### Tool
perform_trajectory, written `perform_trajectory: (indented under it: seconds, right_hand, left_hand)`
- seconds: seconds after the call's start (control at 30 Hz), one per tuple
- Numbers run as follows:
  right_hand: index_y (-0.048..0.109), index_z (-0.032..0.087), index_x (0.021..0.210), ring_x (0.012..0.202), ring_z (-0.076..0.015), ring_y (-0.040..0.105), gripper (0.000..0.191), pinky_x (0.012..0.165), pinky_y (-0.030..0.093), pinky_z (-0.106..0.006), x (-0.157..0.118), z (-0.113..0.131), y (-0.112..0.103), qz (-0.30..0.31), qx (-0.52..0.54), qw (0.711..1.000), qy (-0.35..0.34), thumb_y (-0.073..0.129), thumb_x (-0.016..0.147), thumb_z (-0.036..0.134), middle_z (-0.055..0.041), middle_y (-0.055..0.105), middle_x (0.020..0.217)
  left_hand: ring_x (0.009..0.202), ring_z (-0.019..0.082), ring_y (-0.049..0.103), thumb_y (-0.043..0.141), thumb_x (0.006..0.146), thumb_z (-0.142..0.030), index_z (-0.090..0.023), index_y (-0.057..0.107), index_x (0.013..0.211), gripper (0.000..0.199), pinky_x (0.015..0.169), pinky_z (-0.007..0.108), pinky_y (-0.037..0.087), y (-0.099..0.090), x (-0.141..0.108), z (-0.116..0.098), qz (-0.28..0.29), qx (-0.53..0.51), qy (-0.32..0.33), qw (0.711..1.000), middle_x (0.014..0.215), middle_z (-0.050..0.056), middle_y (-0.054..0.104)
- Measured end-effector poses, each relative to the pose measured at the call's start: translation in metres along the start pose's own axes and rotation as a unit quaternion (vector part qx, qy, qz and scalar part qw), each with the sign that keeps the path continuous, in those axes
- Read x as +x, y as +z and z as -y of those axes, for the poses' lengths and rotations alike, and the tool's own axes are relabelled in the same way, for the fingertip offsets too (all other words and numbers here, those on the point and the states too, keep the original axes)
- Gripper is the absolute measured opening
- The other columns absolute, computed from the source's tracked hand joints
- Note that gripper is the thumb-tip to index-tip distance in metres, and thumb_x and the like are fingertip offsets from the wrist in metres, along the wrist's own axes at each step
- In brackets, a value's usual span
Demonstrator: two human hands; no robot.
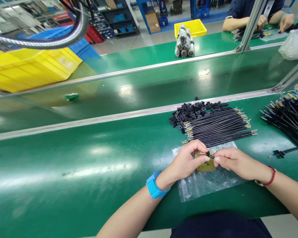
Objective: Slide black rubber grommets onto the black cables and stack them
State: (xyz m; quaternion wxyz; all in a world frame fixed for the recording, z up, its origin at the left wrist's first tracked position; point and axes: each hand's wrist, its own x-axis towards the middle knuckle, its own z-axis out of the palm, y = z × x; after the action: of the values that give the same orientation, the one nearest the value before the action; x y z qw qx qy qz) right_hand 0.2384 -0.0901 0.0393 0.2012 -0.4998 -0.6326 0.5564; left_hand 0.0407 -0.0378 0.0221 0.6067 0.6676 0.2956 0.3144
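Note:
My left hand (pixel 190 159), with a blue band at the wrist, pinches a small black part (pixel 208 154) near the coloured wire ends. My right hand (pixel 232 162) grips a short black cable (pixel 212 156) that runs into that part. Both hands nearly meet above a yellowish sponge-like block (pixel 205 166) lying on a clear plastic bag (pixel 201 188). Just beyond them lies a row of black cables (pixel 213 127) with coloured wire ends. Behind the row is a pile of small black parts (pixel 188 114).
More black cables (pixel 291 115) are heaped at the right. A metal rail (pixel 114 119) crosses behind the work surface. Beyond stand a yellow bin (pixel 32 67), wrapped bundles (pixel 184 43) and a yellow tray (pixel 195 28). Another person's hands (pixel 285 21) are at the far right.

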Motion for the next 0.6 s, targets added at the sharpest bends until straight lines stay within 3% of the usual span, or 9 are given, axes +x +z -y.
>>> perform_trajectory:
  seconds: [0.1,0.23,0.37,0.47,0.6]
  right_hand:
    - [0.060,0.015,0.076,0.053,-0.0092,0.039,0.042,0.051,0.032,-0.023,0.0012,-0.0010,0.0021,0.024,0.033,0.999,0.034,0.042,0.086,0.052,0.0025,0.044,0.057]
    - [0.057,0.016,0.075,0.051,-0.0096,0.040,0.042,0.052,0.034,-0.023,0.0030,-0.0011,0.0035,0.048,0.046,0.997,0.032,0.039,0.088,0.052,0.0028,0.044,0.055]
    - [0.048,0.018,0.064,0.055,-0.0102,0.045,0.039,0.055,0.034,-0.023,0.0038,-0.0021,0.0024,-0.020,-0.112,0.993,-0.032,0.034,0.093,0.039,0.0015,0.048,0.056]
    - [0.054,0.018,0.071,0.057,-0.0114,0.047,0.035,0.056,0.032,-0.024,0.0019,-0.0032,0.0023,-0.117,-0.296,0.940,-0.122,0.031,0.095,0.030,-0.0012,0.055,0.063]
    - [0.060,0.017,0.078,0.056,-0.0118,0.051,0.034,0.054,0.031,-0.026,-0.0006,-0.0065,0.0047,-0.205,-0.450,0.846,-0.199,0.032,0.095,0.026,-0.0041,0.061,0.068]
  left_hand:
    - [0.075,0.013,0.052,0.065,0.076,-0.021,-0.015,0.057,0.079,0.011,0.069,0.026,0.043,0.0011,-0.0016,0.0006,0.022,0.036,0.015,0.999,0.082,0.003,0.058]
    - [0.074,0.013,0.054,0.064,0.077,-0.020,-0.016,0.056,0.075,0.010,0.069,0.026,0.043,0.0059,-0.0015,-0.0022,0.049,0.044,0.000,0.998,0.079,0.002,0.059]
    - [0.079,0.014,0.053,0.061,0.078,-0.019,-0.016,0.055,0.080,0.007,0.073,0.026,0.043,0.0087,0.0003,-0.0042,0.032,0.061,0.002,0.998,0.083,0.003,0.057]
    - [0.080,0.014,0.052,0.063,0.077,-0.024,-0.017,0.053,0.089,0.017,0.072,0.026,0.043,0.0096,0.0013,-0.0025,0.009,0.015,-0.031,0.999,0.087,0.003,0.055]
    - [0.066,0.011,0.047,0.057,0.081,-0.031,-0.017,0.050,0.079,0.016,0.061,0.023,0.040,0.0098,0.0019,-0.0011,0.014,0.017,-0.085,0.996,0.073,-0.001,0.051]
